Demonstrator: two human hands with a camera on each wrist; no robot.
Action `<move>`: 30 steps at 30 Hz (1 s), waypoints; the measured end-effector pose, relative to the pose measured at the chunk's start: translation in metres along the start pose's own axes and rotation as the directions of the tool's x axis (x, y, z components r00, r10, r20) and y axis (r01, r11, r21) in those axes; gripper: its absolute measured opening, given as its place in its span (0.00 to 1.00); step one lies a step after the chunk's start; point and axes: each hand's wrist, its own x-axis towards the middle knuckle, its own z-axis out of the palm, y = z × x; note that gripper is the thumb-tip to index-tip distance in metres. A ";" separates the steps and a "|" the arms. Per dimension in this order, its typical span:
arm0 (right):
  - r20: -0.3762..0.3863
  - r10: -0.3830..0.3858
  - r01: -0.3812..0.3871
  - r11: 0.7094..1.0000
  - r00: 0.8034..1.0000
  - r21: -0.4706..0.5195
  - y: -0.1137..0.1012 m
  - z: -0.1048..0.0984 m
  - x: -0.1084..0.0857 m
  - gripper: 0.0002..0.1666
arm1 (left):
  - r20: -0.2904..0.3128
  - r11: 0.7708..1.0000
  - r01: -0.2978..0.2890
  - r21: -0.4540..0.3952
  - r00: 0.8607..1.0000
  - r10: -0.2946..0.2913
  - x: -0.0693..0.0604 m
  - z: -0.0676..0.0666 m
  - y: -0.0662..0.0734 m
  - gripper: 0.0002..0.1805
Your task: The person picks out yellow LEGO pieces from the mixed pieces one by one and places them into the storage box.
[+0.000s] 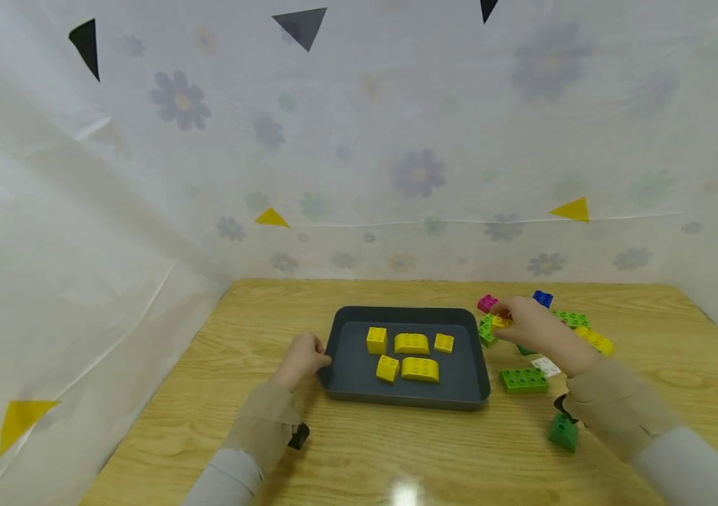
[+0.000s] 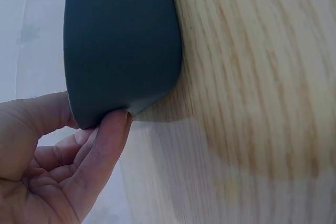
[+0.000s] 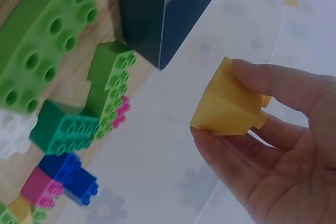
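A dark grey tray (image 1: 346, 390) stands on the wooden table with several yellow toy bricks inside, among them a curved one (image 1: 420, 370) and a small square one (image 1: 444, 343). My left hand (image 1: 304, 360) pinches the tray's left rim, thumb on one side and fingers on the other in the left wrist view. Past the tray's right side, my right hand (image 1: 526, 325) holds a yellow brick (image 3: 228, 103) between thumb and fingers. That brick has a slanted face and is lifted above the loose bricks. Its studs point toward the palm.
Right of the tray lie a light green brick (image 1: 524, 381), a white brick (image 1: 546, 366), a blue brick (image 1: 542, 299), a magenta brick (image 1: 487, 303) and a long yellow brick (image 1: 596, 341). A dark green brick (image 1: 563, 432) sits nearer the front, by the right wrist.
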 end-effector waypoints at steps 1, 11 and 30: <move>0.000 -0.007 0.007 1.000 1.000 -0.008 -0.003 0.001 0.002 0.21 | -0.002 1.000 -0.001 0.002 1.000 0.001 0.000 0.000 0.000 0.23; 0.046 -0.043 0.046 0.998 0.998 -0.052 -0.022 0.020 0.018 0.18 | 0.005 1.000 0.004 0.011 1.000 -0.004 0.000 0.000 0.002 0.22; 0.320 -0.018 0.064 0.989 0.947 -0.131 -0.039 0.053 0.036 0.14 | -0.001 1.000 -0.002 -0.002 1.000 0.002 -0.001 0.000 0.002 0.23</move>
